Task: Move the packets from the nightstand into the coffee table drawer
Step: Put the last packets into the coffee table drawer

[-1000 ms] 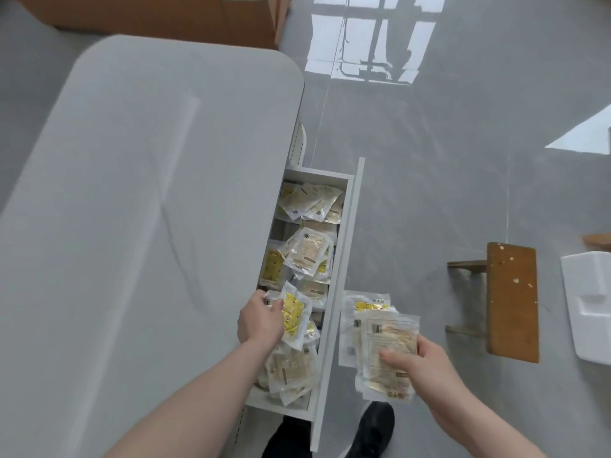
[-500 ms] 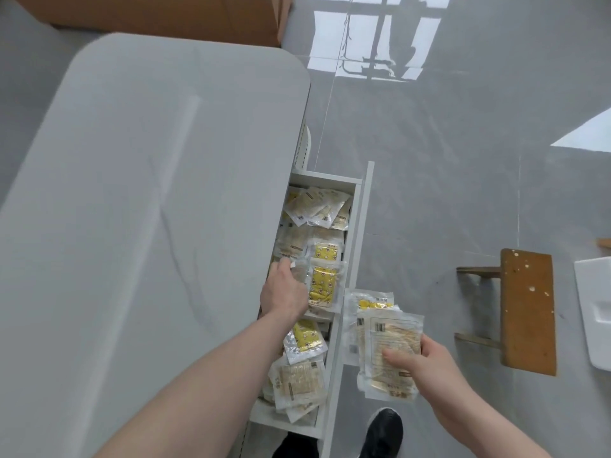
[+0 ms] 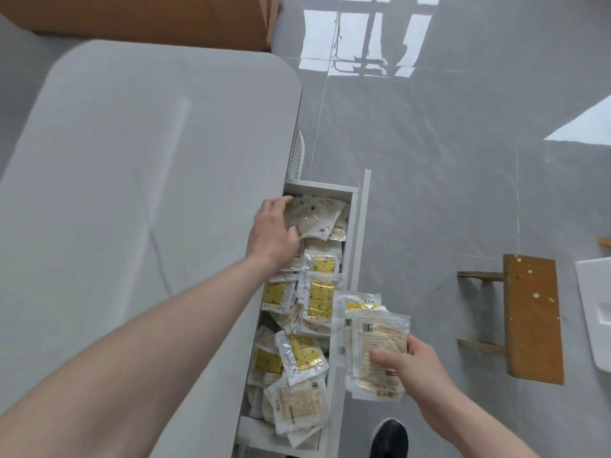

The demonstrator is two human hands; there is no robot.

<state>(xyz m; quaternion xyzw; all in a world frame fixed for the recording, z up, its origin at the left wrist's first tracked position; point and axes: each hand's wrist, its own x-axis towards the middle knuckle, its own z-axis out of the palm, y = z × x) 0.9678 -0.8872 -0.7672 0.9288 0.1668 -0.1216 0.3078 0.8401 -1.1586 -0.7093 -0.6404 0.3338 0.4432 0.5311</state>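
Floor [image 3: 446,160] of grey glossy tile fills the right side, with a window's reflection bright at its far end. Next in size, the coffee table [image 3: 132,193] spreads its pale grey, round-cornered top across the left, and a brown cardboard box [image 3: 148,18] sits beyond its far edge. From the table's right side the white drawer [image 3: 358,226] stands pulled out, its front panel running along the floor side. A wooden stool [image 3: 532,322], brown with pale paint flecks, stands well apart to the right of the drawer, and a white foam piece [image 3: 595,312] lies just beyond it at the frame edge. A black shoe [image 3: 390,439] shows near the bottom, just beside the drawer front.

Loose packets [image 3: 319,292] crowd the drawer from end to end, some clear with yellow printed contents, others pale beige, overlapping and tilted. The left forearm crosses over the table edge, hiding part of the drawer's near side. The left hand [image 3: 274,233] reaches into the far end, fingers curled onto a pale packet [image 3: 310,219] there; whether it actually grips it cannot be told. The right hand [image 3: 406,361] grips a small stack of packets [image 3: 370,342] by its lower corner, thumb on top, held over the floor just beside the drawer front.
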